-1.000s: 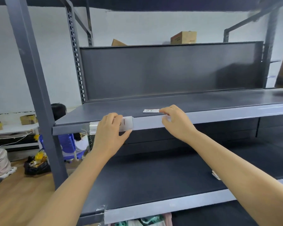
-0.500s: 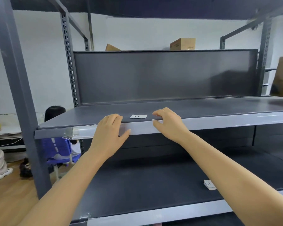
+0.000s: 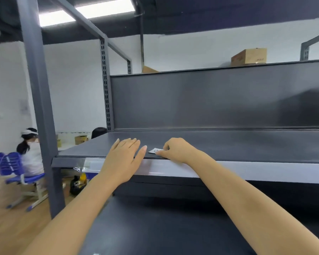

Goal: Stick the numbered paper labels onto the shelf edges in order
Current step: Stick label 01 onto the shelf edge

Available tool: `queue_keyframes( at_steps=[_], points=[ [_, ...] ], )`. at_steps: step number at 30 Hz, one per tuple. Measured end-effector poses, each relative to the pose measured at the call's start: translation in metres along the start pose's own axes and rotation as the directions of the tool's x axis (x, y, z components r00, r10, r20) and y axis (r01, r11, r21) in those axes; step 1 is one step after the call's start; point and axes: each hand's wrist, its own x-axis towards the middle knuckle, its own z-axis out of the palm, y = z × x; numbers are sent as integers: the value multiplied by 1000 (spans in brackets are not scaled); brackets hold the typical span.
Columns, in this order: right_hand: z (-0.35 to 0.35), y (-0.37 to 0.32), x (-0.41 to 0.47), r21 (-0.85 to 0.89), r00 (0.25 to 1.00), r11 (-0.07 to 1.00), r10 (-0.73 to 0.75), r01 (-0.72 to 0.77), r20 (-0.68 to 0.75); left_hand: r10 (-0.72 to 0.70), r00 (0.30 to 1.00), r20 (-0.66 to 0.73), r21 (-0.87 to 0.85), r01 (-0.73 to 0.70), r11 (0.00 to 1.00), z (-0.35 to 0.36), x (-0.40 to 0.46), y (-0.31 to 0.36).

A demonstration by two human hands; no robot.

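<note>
A small white paper label with a dark mark lies flat on the dark shelf top near its front. My right hand has its fingers curled over the label's right end and pinches it. My left hand lies flat with straight fingers over the pale plastic strip on the shelf edge, fingertips reaching onto the shelf top. The part of the strip under my left hand is hidden, so any label there cannot be seen.
A grey upright post stands at the left. The lower shelf runs under my arms. A cardboard box sits on top. A seated person on a blue chair is at far left.
The camera has tilted up and to the left. My right hand moved from the shelf edge onto the loose label on the shelf top. My left hand slid up, fingers flattening over the edge.
</note>
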Motion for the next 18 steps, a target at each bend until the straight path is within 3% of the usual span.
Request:
queue_keyframes(
  at_steps=[9, 18],
  points=[
    [-11, -1, -7, -17, 995, 997, -72, 71, -71, -42, 999, 27, -15, 42, 999, -12, -13, 14],
    [-37, 36, -63, 87, 964, 996, 20, 3, -264, 72, 997, -4, -109, -72, 991, -15, -32, 34]
  ],
)
